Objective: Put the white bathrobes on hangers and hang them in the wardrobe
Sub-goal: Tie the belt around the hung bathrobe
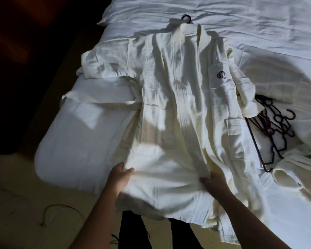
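Two hands work at the lower skirt of one white bathrobe [178, 97], which lies front-up and spread flat on the bed [83, 141], collar toward the far end.

Left hand [121, 175]: pinches the front panel near the hem, thumb on top, other fingers hidden under the cloth.

Right hand [213, 180]: grips the overlapping panel likewise (thumb visible, fingers tucked beneath, so their spread cannot be told).

A black hanger hook [186, 17] protrudes above the collar, so the robe is judged to be on its hanger.

Step in hand: probably straightening the skirt before lifting.

Spare hangers [273, 133] lie heaped just beside the robe on the person's right, with a second bathrobe [294, 173] crumpled near them, not yet hung.

Next move calls for letting go of the hem, taking the hook, and lifting without slipping the shoulders off. The wardrobe is not in view.
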Demonstrator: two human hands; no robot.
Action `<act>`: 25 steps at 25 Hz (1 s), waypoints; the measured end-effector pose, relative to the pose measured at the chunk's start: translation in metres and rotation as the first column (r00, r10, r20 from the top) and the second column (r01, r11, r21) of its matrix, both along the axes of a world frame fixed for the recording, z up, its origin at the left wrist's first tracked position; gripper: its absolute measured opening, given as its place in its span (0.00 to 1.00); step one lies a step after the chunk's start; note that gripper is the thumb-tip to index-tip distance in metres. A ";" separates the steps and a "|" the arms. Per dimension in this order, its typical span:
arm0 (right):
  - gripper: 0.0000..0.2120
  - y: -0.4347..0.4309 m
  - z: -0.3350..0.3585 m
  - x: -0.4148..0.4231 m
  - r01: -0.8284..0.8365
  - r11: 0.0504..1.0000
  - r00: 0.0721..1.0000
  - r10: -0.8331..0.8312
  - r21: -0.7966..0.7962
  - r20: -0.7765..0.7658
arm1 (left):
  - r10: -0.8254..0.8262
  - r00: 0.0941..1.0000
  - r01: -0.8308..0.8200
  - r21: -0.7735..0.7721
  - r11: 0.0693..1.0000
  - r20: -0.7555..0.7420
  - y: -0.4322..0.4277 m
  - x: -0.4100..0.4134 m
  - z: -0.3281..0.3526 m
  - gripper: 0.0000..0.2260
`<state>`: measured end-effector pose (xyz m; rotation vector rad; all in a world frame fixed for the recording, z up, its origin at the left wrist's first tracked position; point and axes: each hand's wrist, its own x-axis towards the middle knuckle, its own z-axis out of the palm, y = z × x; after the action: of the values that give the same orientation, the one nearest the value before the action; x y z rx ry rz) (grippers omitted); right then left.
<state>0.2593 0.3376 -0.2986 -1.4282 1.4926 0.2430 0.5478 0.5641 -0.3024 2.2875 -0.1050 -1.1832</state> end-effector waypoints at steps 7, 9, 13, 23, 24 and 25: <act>0.12 0.047 -0.017 -0.033 -0.015 0.985 0.990 0.039 0.173 -0.133 | -0.048 0.996 0.041 0.092 0.995 0.073 0.053 0.024 -0.013 0.08; 0.10 0.061 -0.027 -0.041 0.018 1.000 0.985 -0.014 0.023 -0.171 | -0.026 0.994 0.014 0.107 0.994 0.109 0.061 0.016 -0.021 0.09; 0.12 0.081 -0.024 -0.049 -0.019 0.982 0.980 0.055 0.185 -0.191 | 0.044 0.994 -0.039 0.049 0.998 -0.101 0.076 -0.017 -0.023 0.08; 0.08 0.069 -0.012 -0.056 -0.385 0.877 0.819 0.468 0.287 -0.331 | -0.165 0.984 0.176 0.327 0.929 -0.062 0.112 -0.024 -0.017 0.13; 0.10 0.066 -0.009 -0.049 -0.393 0.883 0.811 0.465 0.259 -0.354 | -0.220 0.975 0.209 0.350 0.913 -0.008 0.104 -0.018 -0.010 0.12; 0.11 0.061 -0.006 -0.041 -0.332 0.921 0.863 0.383 0.202 -0.330 | -0.243 0.969 0.209 0.355 0.911 0.052 0.092 -0.012 -0.004 0.11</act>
<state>0.2183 0.3986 -0.3047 -1.5999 1.4511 0.8708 0.5359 0.6565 -0.3065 2.7033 -0.2183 -1.2920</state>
